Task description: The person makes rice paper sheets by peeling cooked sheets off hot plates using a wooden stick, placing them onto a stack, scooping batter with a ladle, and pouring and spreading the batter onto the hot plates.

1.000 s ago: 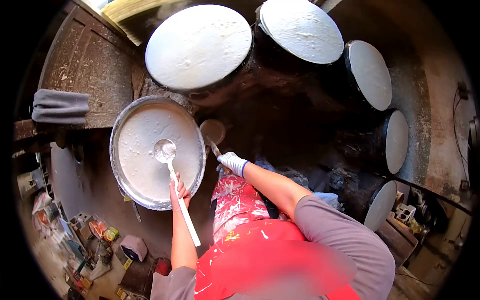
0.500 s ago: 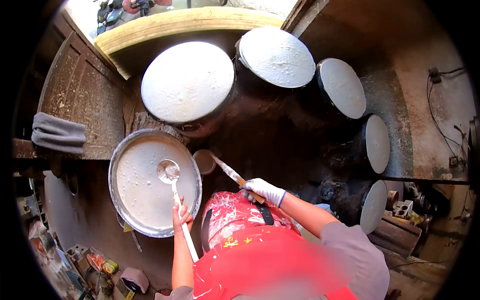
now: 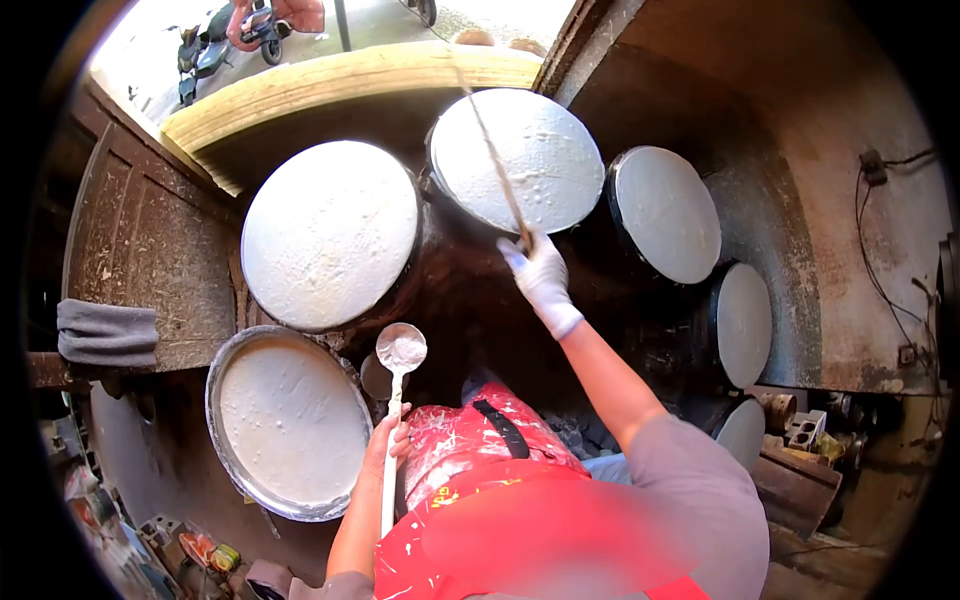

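My left hand (image 3: 392, 440), bare, is wrapped round the handle of a white ladle (image 3: 402, 348), whose bowl is beside the right rim of a wide tub (image 3: 290, 425) of pale batter. My right hand (image 3: 543, 280), in a white glove, grips a long thin stick (image 3: 495, 160), its far end blurred. The stick crosses over a round white-topped drum (image 3: 560, 170); whether it touches the surface I cannot tell. Another white-topped drum (image 3: 330, 235) stands to the left of that one. A small round container (image 3: 376, 377) is partly hidden behind the ladle.
More round white-topped drums (image 3: 667, 215) curve down the right side. A grey cloth (image 3: 107, 333) hangs on a wooden panel at left. A pale beam (image 3: 350, 75) runs along the opening, with scooters outside. Tools and clutter lie lower left; cables hang on the right wall.
My right hand has swung up and forward, raising the stick over the upper drum. The ladle has come out of the tub to the right. The view has tilted up.
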The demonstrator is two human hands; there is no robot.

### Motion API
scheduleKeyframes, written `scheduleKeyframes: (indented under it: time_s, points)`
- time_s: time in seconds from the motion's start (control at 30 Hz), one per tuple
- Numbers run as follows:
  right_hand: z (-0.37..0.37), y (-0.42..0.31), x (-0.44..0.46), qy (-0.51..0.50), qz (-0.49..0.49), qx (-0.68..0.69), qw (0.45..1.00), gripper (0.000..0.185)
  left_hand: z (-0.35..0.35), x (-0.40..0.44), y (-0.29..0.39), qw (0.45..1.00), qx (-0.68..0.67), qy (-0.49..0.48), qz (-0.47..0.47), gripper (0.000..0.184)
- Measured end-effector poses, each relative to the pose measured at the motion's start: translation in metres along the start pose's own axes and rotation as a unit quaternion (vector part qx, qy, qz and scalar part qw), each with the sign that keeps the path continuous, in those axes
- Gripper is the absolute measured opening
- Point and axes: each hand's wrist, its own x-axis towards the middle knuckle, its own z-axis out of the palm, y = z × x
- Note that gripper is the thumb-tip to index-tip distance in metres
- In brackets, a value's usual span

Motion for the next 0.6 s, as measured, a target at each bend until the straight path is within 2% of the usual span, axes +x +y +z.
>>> scheduleKeyframes:
  time_s: [0.07, 0.17, 0.23, 0.27, 0.3, 0.4, 0.47, 0.6]
  points:
    - [0.047, -0.014, 0.068, 0.058, -0.116, 0.015, 0.991, 0.062, 0.017, 0.014, -0.005, 1.000, -0.017, -0.005, 0.003, 0.033]
    - [0.089, -0.049, 0.126, -0.054, -0.014, -0.086, 0.995, 0.080, 0.042, 0.031, -0.015, 0.998, -0.059, -0.015, 0.019, 0.031]
    - [0.118, -0.036, 0.157, -0.098, -0.057, -0.146, 0.983, 0.067, 0.059, 0.034, -0.019, 0.996, -0.083, -0.004, 0.025, 0.030]
    - [0.106, -0.049, 0.160, -0.149, 0.000, -0.147, 0.978, 0.060, 0.063, 0.036, -0.021, 0.995, -0.092, -0.001, 0.026, 0.030]
    - [0.110, -0.045, 0.162, -0.104, -0.003, -0.168, 0.980, 0.041, 0.062, 0.037, -0.023, 0.994, -0.103, 0.000, 0.029, 0.029]
    - [0.101, -0.049, 0.167, -0.140, 0.012, -0.155, 0.978, 0.030, 0.061, 0.038, -0.019, 0.990, -0.140, -0.021, 0.008, 0.029]
    - [0.104, -0.036, 0.171, -0.071, 0.003, -0.132, 0.989, 0.025, 0.047, 0.041, -0.015, 0.992, -0.123, -0.030, -0.006, 0.028]
    - [0.082, -0.034, 0.163, 0.061, 0.006, -0.117, 0.991, 0.027, 0.030, 0.038, 0.009, 0.991, -0.116, -0.052, -0.050, 0.028]
